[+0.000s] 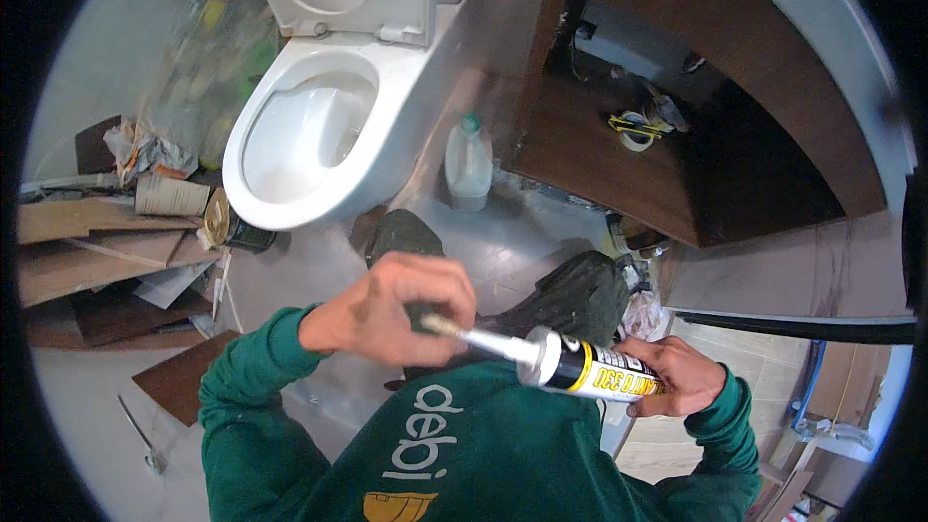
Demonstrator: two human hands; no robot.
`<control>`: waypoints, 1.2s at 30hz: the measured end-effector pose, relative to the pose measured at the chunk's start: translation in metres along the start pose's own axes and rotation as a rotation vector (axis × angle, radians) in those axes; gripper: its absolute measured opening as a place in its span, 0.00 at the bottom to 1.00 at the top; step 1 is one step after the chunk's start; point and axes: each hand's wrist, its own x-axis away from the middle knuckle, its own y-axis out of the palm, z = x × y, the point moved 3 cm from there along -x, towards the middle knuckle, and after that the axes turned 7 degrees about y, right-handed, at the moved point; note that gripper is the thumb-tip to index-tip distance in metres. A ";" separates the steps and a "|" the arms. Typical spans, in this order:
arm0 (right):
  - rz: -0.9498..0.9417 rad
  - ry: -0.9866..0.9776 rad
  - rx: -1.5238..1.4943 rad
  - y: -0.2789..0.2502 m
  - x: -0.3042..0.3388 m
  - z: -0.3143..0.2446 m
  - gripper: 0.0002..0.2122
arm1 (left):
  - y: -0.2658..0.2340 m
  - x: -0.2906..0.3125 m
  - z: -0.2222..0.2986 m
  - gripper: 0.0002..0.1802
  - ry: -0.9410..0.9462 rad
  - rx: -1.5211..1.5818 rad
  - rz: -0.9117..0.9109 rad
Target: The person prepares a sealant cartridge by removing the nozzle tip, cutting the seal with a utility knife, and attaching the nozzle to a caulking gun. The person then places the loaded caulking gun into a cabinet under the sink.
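My right hand (681, 372) is wrapped round the rear of a sealant cartridge (599, 372), black, yellow and white, held nearly level in front of my chest. Its white nozzle (491, 341) points left and ends in a tan, crusty-looking tip. Around that tip curls my left hand (401, 307), slightly blurred, with the fingers bent inward. Whatever lies between those fingers is hidden or too small to make out.
Ahead stands a white toilet (387, 150) with its lid raised. A translucent jug (470, 169) is beside it. A dark brown cabinet (599, 179) holds tape and tools at right. Wooden boards (106, 242), a tin (220, 217) and a brown panel (179, 377) lie left.
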 end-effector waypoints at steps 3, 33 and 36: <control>-0.134 -0.005 -0.089 -0.007 0.003 -0.007 0.32 | 0.004 0.005 0.025 0.07 -0.033 0.072 -0.147; 0.029 -0.194 -0.325 -0.060 0.008 -0.021 0.30 | -0.002 -0.048 0.035 0.12 0.170 0.456 0.314; -0.006 -0.301 -0.346 -0.072 -0.019 -0.036 0.31 | -0.020 -0.065 0.049 0.13 0.250 0.341 0.373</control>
